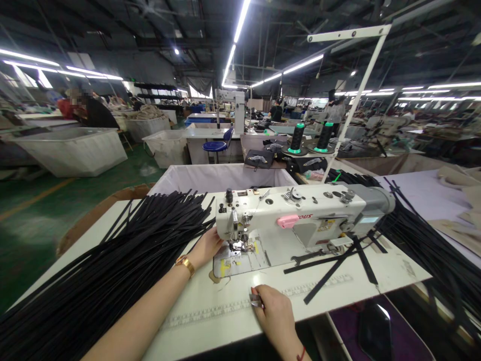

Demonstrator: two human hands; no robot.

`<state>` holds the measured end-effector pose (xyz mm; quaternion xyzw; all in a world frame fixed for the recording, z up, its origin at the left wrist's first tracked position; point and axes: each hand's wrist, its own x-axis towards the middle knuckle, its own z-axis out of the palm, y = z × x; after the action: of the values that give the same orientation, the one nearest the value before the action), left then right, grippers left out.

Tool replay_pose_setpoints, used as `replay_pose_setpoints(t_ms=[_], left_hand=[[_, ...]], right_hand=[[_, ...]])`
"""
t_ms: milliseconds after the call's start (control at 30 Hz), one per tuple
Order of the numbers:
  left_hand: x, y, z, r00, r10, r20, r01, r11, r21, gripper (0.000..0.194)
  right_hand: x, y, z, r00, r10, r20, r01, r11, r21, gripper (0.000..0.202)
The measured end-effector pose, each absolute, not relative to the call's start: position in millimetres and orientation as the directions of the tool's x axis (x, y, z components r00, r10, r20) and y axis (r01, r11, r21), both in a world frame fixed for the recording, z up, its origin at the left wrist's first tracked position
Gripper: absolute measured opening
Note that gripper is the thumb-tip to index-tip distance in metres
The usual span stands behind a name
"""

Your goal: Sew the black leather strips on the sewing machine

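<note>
A white sewing machine [308,215] stands on the pale table [225,311], with a pink piece on its front. My left hand [207,246], with a gold watch at the wrist, reaches to the left side of the needle area; its fingertips are partly hidden behind the machine head. Near the table's front edge, my right hand [276,313] is closed around small metal snips [256,300], above a ruler scale [210,312] on the tabletop. A large bundle of black strips [124,255] lies left of my left hand. Several loose black strips [334,268] rest under the machine's right end.
Two black thread cones [296,139] stand behind the machine beside a white thread stand [356,95]. More black strips [428,240] lie at the right. A phone [375,328] rests below the table edge. Bins, a blue stool [216,146] and other people are farther back.
</note>
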<state>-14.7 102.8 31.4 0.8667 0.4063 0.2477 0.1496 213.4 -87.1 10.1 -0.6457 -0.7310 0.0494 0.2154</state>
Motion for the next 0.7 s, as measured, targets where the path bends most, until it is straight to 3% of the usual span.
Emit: replay_pose_setpoints(t_ms=[400, 567, 700], left_hand=[[-11, 130, 37, 0.691, 0.646, 0.323, 0.522, -0.756, 0.395, 0.025], [-9, 130, 41, 0.714, 0.594, 0.37, 0.548, -0.803, 0.232, 0.023], [-12, 124, 45, 0.707, 0.61, 0.358, 0.585, -0.789, 0.188, 0.022]], right_hand=[[213, -88, 10, -0.063, 0.968, 0.244, 0.911, 0.156, -0.383, 0.022], [213, -87, 10, -0.064, 0.97, 0.236, 0.911, 0.153, -0.382, 0.021], [213, -86, 11, -0.065, 0.966, 0.25, 0.917, 0.156, -0.367, 0.024]])
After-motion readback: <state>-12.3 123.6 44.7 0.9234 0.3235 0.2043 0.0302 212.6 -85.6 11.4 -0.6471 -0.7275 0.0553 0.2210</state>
